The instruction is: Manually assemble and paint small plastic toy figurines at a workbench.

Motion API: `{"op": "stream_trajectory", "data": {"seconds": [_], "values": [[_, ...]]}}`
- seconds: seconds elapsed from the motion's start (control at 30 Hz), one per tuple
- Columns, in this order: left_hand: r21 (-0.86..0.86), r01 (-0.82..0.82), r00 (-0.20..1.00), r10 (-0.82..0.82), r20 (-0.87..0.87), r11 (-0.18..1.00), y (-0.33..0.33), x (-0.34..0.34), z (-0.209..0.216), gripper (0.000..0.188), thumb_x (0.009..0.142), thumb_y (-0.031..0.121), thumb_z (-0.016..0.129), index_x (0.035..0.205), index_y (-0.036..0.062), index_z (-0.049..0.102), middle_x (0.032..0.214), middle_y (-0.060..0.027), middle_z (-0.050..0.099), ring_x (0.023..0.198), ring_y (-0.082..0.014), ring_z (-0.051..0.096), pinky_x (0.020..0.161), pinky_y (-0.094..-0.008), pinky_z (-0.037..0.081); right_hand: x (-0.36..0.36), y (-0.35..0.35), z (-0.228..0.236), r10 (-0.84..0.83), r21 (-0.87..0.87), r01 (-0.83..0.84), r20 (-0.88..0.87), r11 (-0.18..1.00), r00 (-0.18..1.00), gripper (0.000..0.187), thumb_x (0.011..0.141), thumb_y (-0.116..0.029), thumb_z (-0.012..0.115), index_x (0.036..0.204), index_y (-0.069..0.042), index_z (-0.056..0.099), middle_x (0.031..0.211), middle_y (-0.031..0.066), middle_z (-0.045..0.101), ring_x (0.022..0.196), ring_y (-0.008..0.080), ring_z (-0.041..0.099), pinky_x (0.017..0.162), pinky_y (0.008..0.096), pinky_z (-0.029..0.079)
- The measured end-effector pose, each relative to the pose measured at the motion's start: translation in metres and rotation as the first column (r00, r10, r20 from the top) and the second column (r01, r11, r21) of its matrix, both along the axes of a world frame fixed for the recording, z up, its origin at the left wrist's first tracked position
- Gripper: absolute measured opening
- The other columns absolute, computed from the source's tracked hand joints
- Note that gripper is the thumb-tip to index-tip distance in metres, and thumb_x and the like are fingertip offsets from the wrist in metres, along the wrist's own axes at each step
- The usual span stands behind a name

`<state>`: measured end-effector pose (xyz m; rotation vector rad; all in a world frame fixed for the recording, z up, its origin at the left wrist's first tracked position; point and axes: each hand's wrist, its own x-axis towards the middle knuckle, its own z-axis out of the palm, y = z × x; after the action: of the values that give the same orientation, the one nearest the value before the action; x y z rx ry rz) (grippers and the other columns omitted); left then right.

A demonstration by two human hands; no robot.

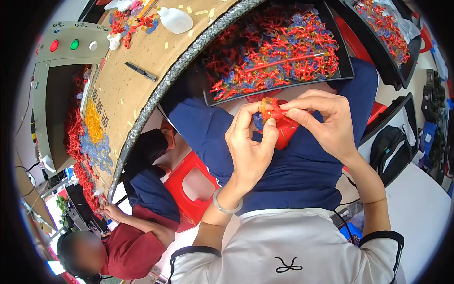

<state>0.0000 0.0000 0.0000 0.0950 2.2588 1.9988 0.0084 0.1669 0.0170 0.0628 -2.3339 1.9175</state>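
Above my lap, both hands meet on a small red plastic toy figure (274, 112). A yellow ring (266, 104) and a translucent blue piece (258, 121) sit against its left side; whether they are joined to it I cannot tell. My left hand (250, 146) pinches the toy from below and left, thumb and index finger on the ring side. My right hand (326, 118) grips the toy's right end between thumb and fingers. Just beyond my hands is a black tray (283, 88), heaped with similar red, yellow and blue toys (288, 52); a thin red stick (283, 62) lies across them.
A cardboard-covered table (156, 42) curves along the left, bearing a white bottle (175, 20), a black cutter-like tool (140, 72), yellow pieces (94, 124), blue pieces (97, 151) and red pieces (78, 142). A co-worker (137, 248) sits lower left. Another filled tray (402, 71) stands far right.
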Motion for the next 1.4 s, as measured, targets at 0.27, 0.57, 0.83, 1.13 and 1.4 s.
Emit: {"op": "stream_trajectory", "data": {"seconds": [0.27,0.57,0.83,1.13,1.4], "values": [[0.086,-0.004,1.000,0.004,-0.002,0.996,0.001,0.000,-0.001,0.024,0.077,-0.006,0.059,0.101,-0.0071,0.058,0.089,-0.0081,0.058,0.078,-0.0092,0.053,0.067,-0.0212,0.045,0.001,-0.001,0.003,-0.007,0.024,0.007,-0.008,1.000,1.000,0.012,0.078,-0.002,0.069,0.089,0.001,0.072,0.077,0.0122,0.068,0.066,0.0148,0.063,0.060,0.0243,0.048],[0.151,0.011,0.998,-0.001,-0.069,0.988,0.002,-0.003,0.000,0.023,0.077,-0.008,0.058,0.100,-0.0087,0.058,0.091,-0.0087,0.058,0.082,-0.0093,0.054,0.072,-0.0208,0.045,0.002,-0.002,0.004,-0.014,0.019,0.014,-0.005,1.000,1.000,0.013,0.077,0.000,0.069,0.089,0.002,0.072,0.077,0.0132,0.069,0.068,0.0161,0.065,0.062,0.0249,0.050],[0.146,0.021,0.998,-0.011,-0.065,0.989,0.001,-0.003,-0.002,0.024,0.077,-0.008,0.057,0.101,-0.0089,0.059,0.091,-0.0081,0.058,0.080,-0.0088,0.054,0.072,-0.0202,0.044,0.002,-0.003,0.003,-0.006,0.012,0.006,0.001,1.000,1.000,0.013,0.077,0.000,0.068,0.089,0.002,0.072,0.078,0.0133,0.069,0.069,0.0163,0.065,0.062,0.0250,0.050],[0.185,0.025,0.999,-0.032,0.032,0.983,-0.003,-0.004,0.000,0.020,0.082,-0.006,0.056,0.102,-0.0076,0.058,0.089,-0.0056,0.059,0.077,-0.0053,0.053,0.064,-0.0176,0.042,0.000,-0.007,0.003,-0.009,-0.003,0.009,0.029,1.000,1.000,0.012,0.078,-0.001,0.068,0.089,0.002,0.071,0.077,0.0124,0.068,0.068,0.0140,0.063,0.061,0.0241,0.048],[0.360,0.076,0.932,-0.195,0.307,0.930,-0.007,-0.010,0.002,0.022,0.092,0.008,0.051,0.110,-0.0054,0.053,0.088,-0.0129,0.064,0.071,-0.0162,0.063,0.062,-0.0237,0.050,-0.011,-0.002,0.004,0.012,0.027,-0.017,0.200,0.999,0.980,0.011,0.082,-0.004,0.067,0.088,0.003,0.071,0.075,0.0077,0.068,0.068,0.0070,0.061,0.059,0.0216,0.048]]}}
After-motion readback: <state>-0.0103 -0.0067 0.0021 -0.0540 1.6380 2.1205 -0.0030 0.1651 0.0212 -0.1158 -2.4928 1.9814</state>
